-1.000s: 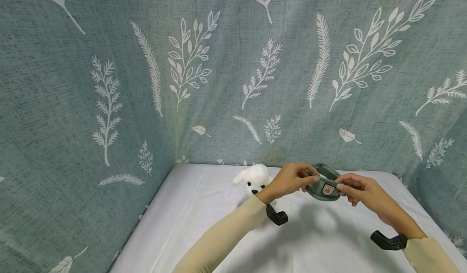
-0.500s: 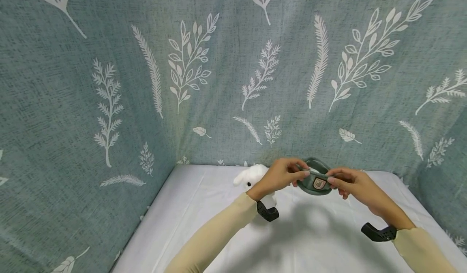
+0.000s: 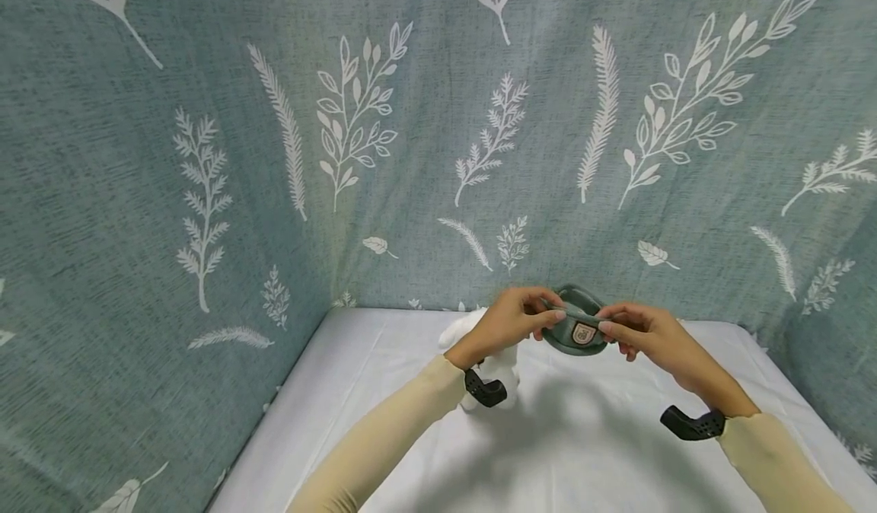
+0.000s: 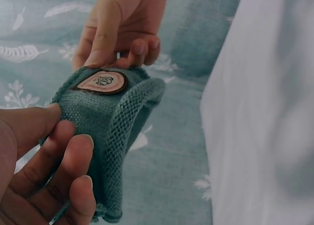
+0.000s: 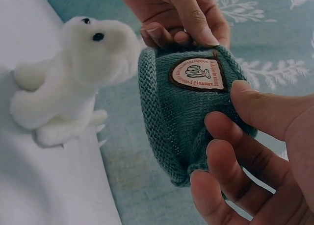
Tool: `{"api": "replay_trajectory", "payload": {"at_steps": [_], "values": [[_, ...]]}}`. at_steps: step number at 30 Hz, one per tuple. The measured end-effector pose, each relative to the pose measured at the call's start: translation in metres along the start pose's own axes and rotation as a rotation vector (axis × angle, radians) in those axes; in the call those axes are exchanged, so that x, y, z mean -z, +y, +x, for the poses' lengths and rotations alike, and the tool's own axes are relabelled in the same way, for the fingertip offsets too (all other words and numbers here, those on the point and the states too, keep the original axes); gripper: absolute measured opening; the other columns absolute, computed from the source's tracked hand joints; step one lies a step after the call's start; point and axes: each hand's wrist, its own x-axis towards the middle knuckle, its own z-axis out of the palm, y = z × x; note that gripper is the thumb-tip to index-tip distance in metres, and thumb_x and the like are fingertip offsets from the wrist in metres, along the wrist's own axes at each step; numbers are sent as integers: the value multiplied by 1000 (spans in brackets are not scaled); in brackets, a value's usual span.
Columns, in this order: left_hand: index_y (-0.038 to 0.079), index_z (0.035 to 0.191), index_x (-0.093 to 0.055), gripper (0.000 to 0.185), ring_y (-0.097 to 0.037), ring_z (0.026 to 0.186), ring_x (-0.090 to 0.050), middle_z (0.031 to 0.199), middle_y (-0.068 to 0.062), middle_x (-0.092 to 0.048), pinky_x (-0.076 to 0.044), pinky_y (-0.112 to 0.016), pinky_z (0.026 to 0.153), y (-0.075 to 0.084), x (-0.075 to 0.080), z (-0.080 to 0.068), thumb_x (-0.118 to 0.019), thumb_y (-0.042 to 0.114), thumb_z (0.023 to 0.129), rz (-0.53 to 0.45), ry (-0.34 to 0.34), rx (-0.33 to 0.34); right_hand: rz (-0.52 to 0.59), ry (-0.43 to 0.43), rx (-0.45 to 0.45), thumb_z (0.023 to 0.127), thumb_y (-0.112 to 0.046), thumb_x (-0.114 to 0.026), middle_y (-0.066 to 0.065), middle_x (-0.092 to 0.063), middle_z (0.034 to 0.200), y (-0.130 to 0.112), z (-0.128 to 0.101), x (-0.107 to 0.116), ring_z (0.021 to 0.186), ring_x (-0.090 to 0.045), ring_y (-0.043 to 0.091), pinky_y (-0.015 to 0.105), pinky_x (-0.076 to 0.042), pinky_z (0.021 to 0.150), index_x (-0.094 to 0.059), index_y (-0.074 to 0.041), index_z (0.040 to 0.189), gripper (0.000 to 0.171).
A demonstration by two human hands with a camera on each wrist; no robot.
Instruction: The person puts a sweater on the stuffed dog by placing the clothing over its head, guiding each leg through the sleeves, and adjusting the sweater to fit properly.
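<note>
A small green knitted garment [image 3: 575, 330] with rolled edges hangs above the table, spread between my two hands. It gapes like a loop or tube, and a pale pink patch [image 5: 198, 74] with a cactus picture sits on its side. My left hand [image 3: 507, 321] pinches one side of its rim between thumb and fingers. The opposite side is pinched by my right hand [image 3: 651, 336]. A white plush dog [image 5: 93, 63] sits upright on the table, apart from the garment; in the head view my left hand and wrist cover most of its head.
The table has a white cloth [image 3: 589, 452]. Blue-green curtains [image 3: 411, 155] with white leaf prints stand close behind it and along both sides. A black wrist camera [image 3: 485, 388] is strapped at each wrist.
Both hands have carried the knitted garment leftward and slightly up, toward the plush dog. My left hand now covers the dog's face in the head view. The dog stays put.
</note>
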Motion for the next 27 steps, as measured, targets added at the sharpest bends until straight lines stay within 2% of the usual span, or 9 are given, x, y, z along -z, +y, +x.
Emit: {"api": "replay_trajectory", "payload": {"at_steps": [7,11,18,22,27], "values": [[19,117,-73,21,-26,66,-66,81,-2,-70,-55,-31,64,0,11,-4,-71,30,100,17,20,-28,17,-10,26,102,-33,-67,17,-68,102,-7,8,-6,76,-59,28,35,-54,64,-63,-7,128,37],[17,117,-73,21,-26,66,-66,82,-2,-70,-57,-34,65,0,18,-9,-71,28,100,16,20,-23,31,-28,54,102,-30,-67,18,-67,100,-12,13,-11,74,-58,27,34,-54,64,-64,-6,127,34],[18,117,-73,20,-33,69,-67,84,-3,-70,-56,-34,64,-4,32,-18,-71,29,100,22,31,-15,28,-45,72,102,-30,-68,17,-68,100,-20,22,-21,73,-58,28,34,-53,63,-64,-7,127,34],[20,117,-73,20,-29,69,-66,85,-4,-70,-56,-35,64,-7,40,-22,-70,30,101,30,42,-13,28,-56,84,102,-31,-68,17,-69,100,-22,29,-27,73,-59,30,34,-54,63,-65,-8,126,33],[20,116,-73,19,-26,69,-67,87,-4,-71,-56,-35,66,-8,48,-26,-70,30,100,25,56,-4,43,-70,94,102,-30,-67,17,-69,102,-25,35,-33,74,-59,25,36,-55,63,-66,-9,126,32]]}}
